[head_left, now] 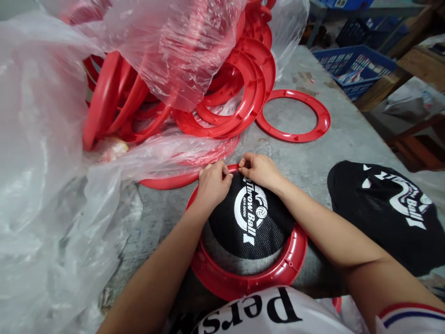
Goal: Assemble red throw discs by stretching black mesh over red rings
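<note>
A red plastic ring [248, 283] lies flat on the table right in front of me. Across its opening is a round black mesh fabric [222, 222] printed in white with "Throw Ball"; a gap shows between the mesh and the ring's near side. At the far rim, my left hand [213, 183] pinches the mesh edge against the ring. Just to its right, my right hand [259, 169] pinches the same edge with closed fingertips. To the right lies a loose pile of similar black mesh fabric [375, 208].
Several red rings [243, 93] spill from a clear plastic bag [52, 139] at the back left. A single red ring [294, 137] lies on the grey table [313, 162]. Beyond the table's right edge stands a blue crate [365, 58].
</note>
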The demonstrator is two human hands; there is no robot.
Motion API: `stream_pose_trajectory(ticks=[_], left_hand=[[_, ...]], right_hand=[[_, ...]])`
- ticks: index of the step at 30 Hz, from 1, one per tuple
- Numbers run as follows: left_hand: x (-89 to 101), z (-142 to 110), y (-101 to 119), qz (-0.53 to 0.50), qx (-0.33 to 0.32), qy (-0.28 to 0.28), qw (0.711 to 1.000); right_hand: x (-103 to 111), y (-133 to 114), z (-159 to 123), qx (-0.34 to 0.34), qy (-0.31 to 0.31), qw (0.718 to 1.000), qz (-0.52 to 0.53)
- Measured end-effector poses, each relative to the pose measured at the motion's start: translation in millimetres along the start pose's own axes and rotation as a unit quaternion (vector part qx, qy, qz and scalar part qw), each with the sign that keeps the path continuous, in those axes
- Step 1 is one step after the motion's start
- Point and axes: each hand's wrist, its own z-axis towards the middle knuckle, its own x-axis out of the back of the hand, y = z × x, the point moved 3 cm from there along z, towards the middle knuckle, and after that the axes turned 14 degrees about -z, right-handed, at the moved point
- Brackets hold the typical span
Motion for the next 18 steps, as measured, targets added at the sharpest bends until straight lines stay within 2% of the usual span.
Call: stream_pose_trajectory(ticks=[6,11,14,15,16,18], left_hand=[[-0.6,-3,-1,-0.015,-0.05,-0.023,0.998],[-4.1,-3,2,0.002,-0.051,-0.029,0.998],[0.7,-7,16,0.009,-0.04,-0.057,0.998],[3.4,-10,23,0.02,-0.031,-0.1,0.994],[9.2,-15,30,0.031,-0.017,-0.108,0.994],[23.4,-24,42,0.052,0.023,-0.086,0.995]], right_hand=[[-4,8,-3,0.022,0.048,0.997,0.056],[-7,9,3,0.019,0.056,0.995,0.076],[-6,11,-3,0.019,0.044,0.997,0.066],[-6,13,-6,0.015,0.038,0.997,0.059],[-6,16,-8,0.008,0.033,0.998,0.05],[-11,18,-3,-0.003,0.011,0.998,0.056]])
